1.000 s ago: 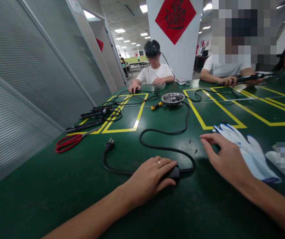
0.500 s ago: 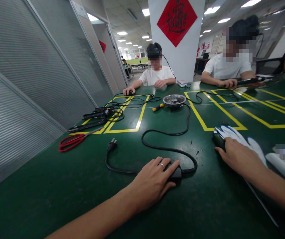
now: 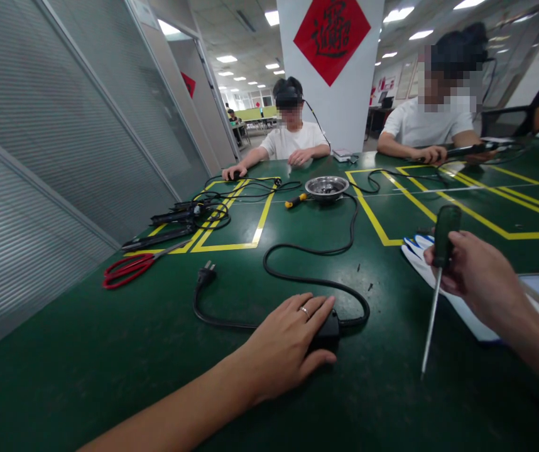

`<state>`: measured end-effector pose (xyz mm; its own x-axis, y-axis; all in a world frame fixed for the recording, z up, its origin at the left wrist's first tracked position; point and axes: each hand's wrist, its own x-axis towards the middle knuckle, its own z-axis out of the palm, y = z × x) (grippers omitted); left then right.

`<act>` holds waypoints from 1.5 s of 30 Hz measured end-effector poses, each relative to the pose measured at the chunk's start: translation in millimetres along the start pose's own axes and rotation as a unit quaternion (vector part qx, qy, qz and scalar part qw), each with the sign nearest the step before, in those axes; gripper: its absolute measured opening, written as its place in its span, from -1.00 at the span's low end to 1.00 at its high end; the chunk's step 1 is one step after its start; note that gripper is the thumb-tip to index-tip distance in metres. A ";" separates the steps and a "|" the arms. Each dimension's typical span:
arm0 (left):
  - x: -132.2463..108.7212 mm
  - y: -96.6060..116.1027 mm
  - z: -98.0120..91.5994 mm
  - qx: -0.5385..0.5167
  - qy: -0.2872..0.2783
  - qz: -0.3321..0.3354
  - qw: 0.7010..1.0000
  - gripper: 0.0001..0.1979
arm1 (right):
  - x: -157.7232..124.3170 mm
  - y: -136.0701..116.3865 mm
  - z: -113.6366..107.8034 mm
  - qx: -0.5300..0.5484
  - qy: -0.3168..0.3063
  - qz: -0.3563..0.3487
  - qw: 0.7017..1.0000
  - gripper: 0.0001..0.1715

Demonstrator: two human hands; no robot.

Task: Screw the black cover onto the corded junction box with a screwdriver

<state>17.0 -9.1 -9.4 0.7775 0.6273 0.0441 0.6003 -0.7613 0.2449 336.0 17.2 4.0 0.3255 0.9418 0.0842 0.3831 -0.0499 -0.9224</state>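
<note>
My left hand (image 3: 293,345) lies over a black box (image 3: 328,329) set into a power cord (image 3: 310,279). Its fingers are stretched across the top of the box and the thumb points away from it, so the hand is open. Part of the box is hidden under the fingers. On the left, the cord ends in a plug (image 3: 206,272) with its prongs up. My right hand (image 3: 479,276) is closed round the dark green handle of a screwdriver (image 3: 446,235), raised over the table with its metal shaft pointing down. Beneath that hand are white gloves (image 3: 458,307) with blue edges.
Red-handled scissors (image 3: 130,269) and black tools with cables (image 3: 175,220) lie at the left. A metal bowl (image 3: 326,187) and a yellow-black handled tool (image 3: 295,201) are further back. Two screws (image 3: 370,287) lie beyond the box. Co-workers sit across the green table (image 3: 109,364).
My right hand has lifted the screwdriver off the table and turned its shaft downward. My left hand stays over the box, its thumb now further from it.
</note>
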 end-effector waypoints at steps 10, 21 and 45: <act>-0.4 1.3 4.6 0.027 0.010 -0.034 0.999 -0.30 | -6.2 -18.7 -1.9 0.287 0.218 -0.114 0.926 -0.80; -1.0 -3.5 -4.8 0.016 -0.013 0.035 0.999 -0.62 | -28.6 -19.0 18.0 0.104 0.221 -0.203 0.948 -0.87; -1.3 -4.9 -2.7 -0.005 0.001 0.027 1.000 -0.64 | -35.5 -21.9 20.0 0.332 0.121 -0.063 0.933 -0.83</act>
<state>12.5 -5.8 -8.1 0.8086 0.5853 0.0602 0.5551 -0.7928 0.2518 298.8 -8.5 13.7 0.5306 0.8193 0.2171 -0.1616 0.3493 -0.9230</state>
